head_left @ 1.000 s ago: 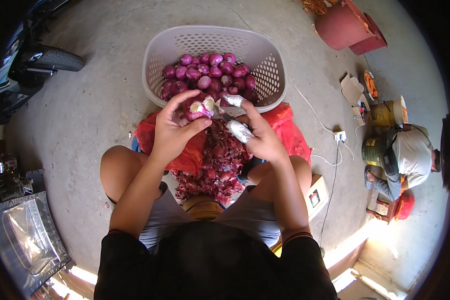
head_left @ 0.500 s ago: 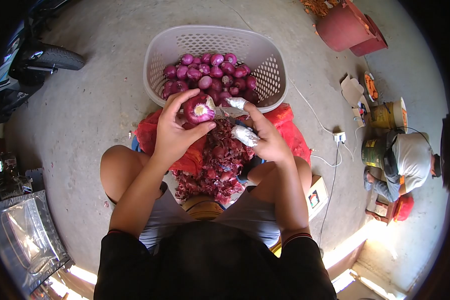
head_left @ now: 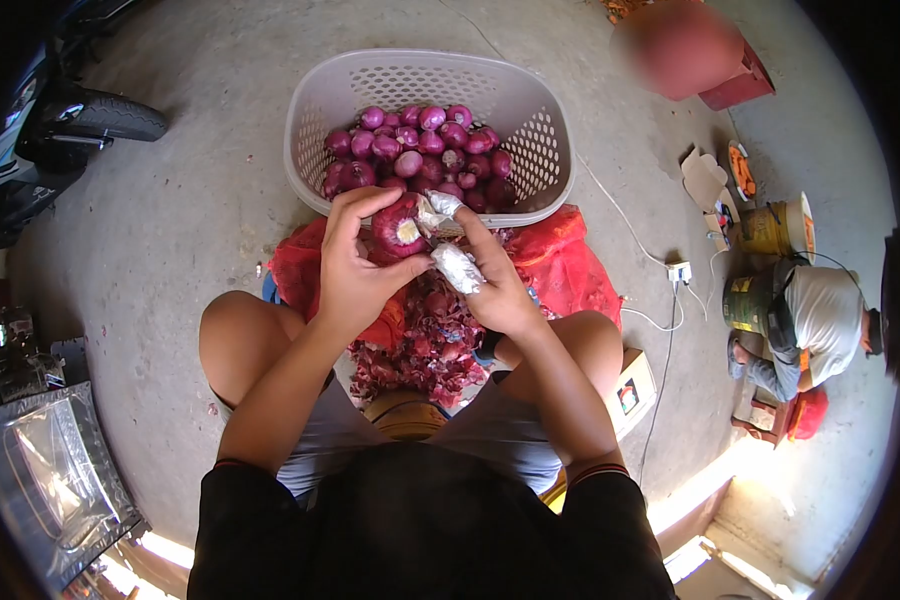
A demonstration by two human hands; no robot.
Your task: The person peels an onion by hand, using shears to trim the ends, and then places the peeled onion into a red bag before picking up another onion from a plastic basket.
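Observation:
My left hand [head_left: 355,265] grips a red onion [head_left: 400,228], its pale cut end facing up. At the onion's right side is my right hand [head_left: 495,285], whose thumb and forefinger are wrapped in silvery-white covering. A pale flap of onion skin [head_left: 432,214] reaches from the onion to the wrapped forefinger. Whether anything else sits in the right palm is hidden. Below both hands lies a heap of onion skins [head_left: 425,350] between my legs, on and beside red mesh sacking [head_left: 575,265]. Beyond my hands stands a grey plastic basket [head_left: 315,95] with many red onions [head_left: 410,140] in it.
A motorcycle wheel [head_left: 115,113] is at the upper left. To the right are a power strip [head_left: 679,272] with cables, an opened cardboard box [head_left: 705,185], buckets [head_left: 770,230] and a bent-over person [head_left: 825,320]. A small box [head_left: 635,392] lies by my right knee.
My right hand has moved left and up against the onion, its wrapped fingers now touching it. A flap of skin stands away from the onion's side. The left hand has barely shifted.

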